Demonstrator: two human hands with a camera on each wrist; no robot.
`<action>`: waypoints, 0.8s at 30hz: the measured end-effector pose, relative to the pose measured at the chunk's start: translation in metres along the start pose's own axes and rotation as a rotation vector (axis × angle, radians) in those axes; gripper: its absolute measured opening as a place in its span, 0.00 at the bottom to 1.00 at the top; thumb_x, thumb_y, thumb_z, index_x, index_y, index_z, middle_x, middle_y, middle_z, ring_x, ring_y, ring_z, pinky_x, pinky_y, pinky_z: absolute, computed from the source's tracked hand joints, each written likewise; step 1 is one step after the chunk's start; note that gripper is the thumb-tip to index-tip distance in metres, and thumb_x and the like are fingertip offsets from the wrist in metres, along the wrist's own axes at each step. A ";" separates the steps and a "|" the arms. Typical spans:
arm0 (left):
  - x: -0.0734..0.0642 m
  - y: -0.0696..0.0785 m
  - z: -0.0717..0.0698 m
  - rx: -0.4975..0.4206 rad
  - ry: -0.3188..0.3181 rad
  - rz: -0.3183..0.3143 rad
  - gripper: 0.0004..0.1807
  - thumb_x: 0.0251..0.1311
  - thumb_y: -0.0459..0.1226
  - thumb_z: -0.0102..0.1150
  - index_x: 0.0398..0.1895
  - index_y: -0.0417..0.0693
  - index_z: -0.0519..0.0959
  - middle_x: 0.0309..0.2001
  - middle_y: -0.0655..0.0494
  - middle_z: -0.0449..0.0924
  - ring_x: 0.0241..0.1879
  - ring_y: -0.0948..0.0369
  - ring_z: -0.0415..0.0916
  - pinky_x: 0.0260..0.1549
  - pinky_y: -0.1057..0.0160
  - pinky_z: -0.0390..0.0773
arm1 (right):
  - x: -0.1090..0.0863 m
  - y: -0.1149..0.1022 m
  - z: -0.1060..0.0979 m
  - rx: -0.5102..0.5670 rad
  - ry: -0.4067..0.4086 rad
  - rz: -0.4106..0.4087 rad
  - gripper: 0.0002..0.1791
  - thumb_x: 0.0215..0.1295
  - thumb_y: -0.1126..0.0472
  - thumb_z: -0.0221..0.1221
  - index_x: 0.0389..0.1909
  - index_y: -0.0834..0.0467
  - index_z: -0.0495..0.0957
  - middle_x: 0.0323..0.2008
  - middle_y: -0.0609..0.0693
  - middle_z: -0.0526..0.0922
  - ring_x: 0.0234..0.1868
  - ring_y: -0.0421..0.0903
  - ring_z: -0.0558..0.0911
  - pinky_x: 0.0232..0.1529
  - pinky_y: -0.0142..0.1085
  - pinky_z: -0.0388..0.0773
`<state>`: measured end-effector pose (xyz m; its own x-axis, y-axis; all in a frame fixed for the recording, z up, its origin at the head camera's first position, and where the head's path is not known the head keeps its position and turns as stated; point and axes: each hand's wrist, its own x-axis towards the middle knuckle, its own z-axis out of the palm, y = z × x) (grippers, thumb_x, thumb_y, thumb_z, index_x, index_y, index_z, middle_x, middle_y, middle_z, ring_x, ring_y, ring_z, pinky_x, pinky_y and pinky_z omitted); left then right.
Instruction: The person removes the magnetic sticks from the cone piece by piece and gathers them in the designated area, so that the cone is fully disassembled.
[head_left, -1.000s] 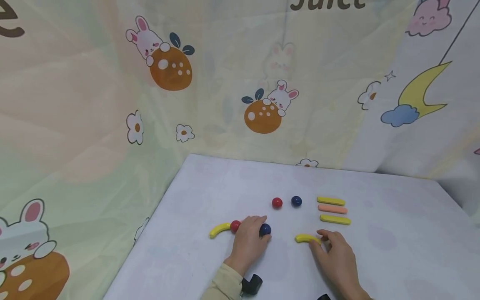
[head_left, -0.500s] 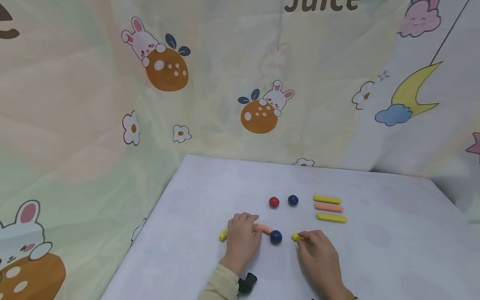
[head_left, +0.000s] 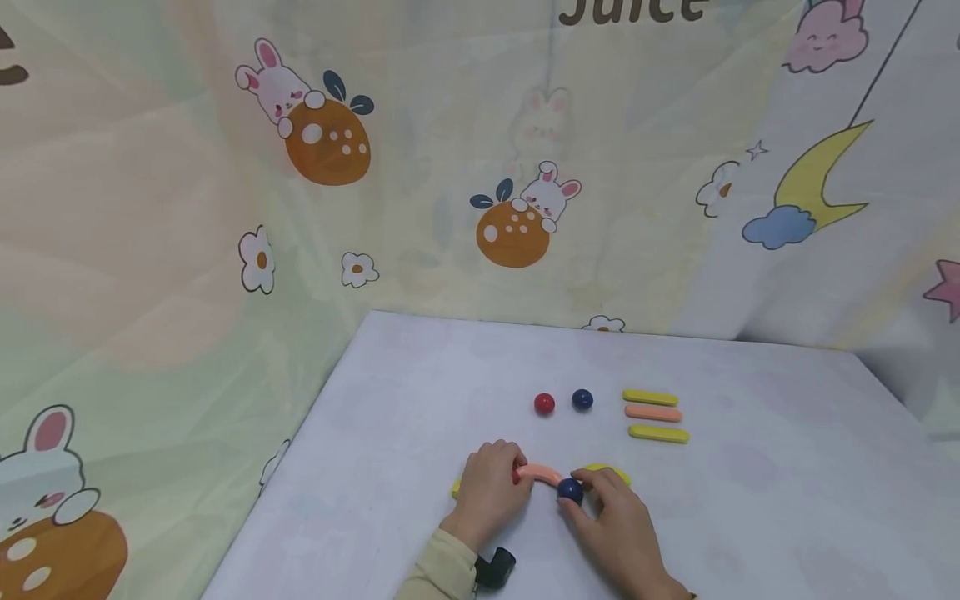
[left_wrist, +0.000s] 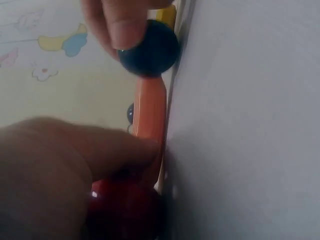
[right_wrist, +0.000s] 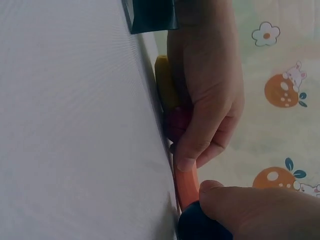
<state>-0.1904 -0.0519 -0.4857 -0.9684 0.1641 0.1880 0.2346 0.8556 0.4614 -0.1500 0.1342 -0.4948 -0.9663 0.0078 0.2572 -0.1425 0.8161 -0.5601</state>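
A curved pink stick runs between a red ball and a blue ball. My left hand pinches the pink stick at its red-ball end, covering most of that ball in the head view. Thumb and fingers of my right hand hold the blue ball at the stick's other end. On the far side of the red ball, a curved yellow piece shows, mostly hidden by the left hand in the head view. Another curved yellow piece lies just behind the right fingers.
Farther back on the white table sit a loose red ball and a loose blue ball. To their right lie a yellow stick, a pink stick and another yellow stick. A printed cloth hangs behind.
My right hand has let go of the right yellow piece and taken the blue ball. The left hand has shifted from beside the blue ball to the stick's red-ball end; the joined pieces moved right.
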 end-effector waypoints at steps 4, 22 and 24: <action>0.000 0.001 0.000 -0.008 -0.006 0.042 0.09 0.52 0.43 0.70 0.30 0.55 0.79 0.22 0.68 0.65 0.25 0.67 0.61 0.27 0.68 0.62 | 0.001 -0.001 -0.001 -0.008 -0.035 0.020 0.23 0.48 0.50 0.74 0.46 0.50 0.81 0.41 0.43 0.78 0.28 0.38 0.68 0.28 0.30 0.66; -0.008 -0.030 -0.009 -0.108 0.045 -0.042 0.08 0.53 0.44 0.70 0.28 0.55 0.79 0.22 0.66 0.66 0.24 0.66 0.63 0.24 0.69 0.65 | 0.015 0.000 -0.008 0.074 0.009 0.067 0.17 0.57 0.51 0.70 0.46 0.49 0.81 0.33 0.40 0.80 0.28 0.38 0.72 0.28 0.30 0.70; -0.007 -0.030 -0.008 -0.106 0.037 -0.035 0.08 0.53 0.44 0.70 0.28 0.55 0.79 0.22 0.67 0.66 0.24 0.66 0.63 0.24 0.69 0.64 | 0.025 0.003 -0.012 0.089 0.015 0.070 0.17 0.59 0.53 0.69 0.48 0.51 0.81 0.35 0.43 0.82 0.31 0.40 0.74 0.31 0.32 0.71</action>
<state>-0.1895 -0.0825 -0.4935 -0.9727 0.1154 0.2012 0.2106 0.8035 0.5569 -0.1717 0.1437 -0.4802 -0.9714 0.0716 0.2264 -0.0942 0.7589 -0.6444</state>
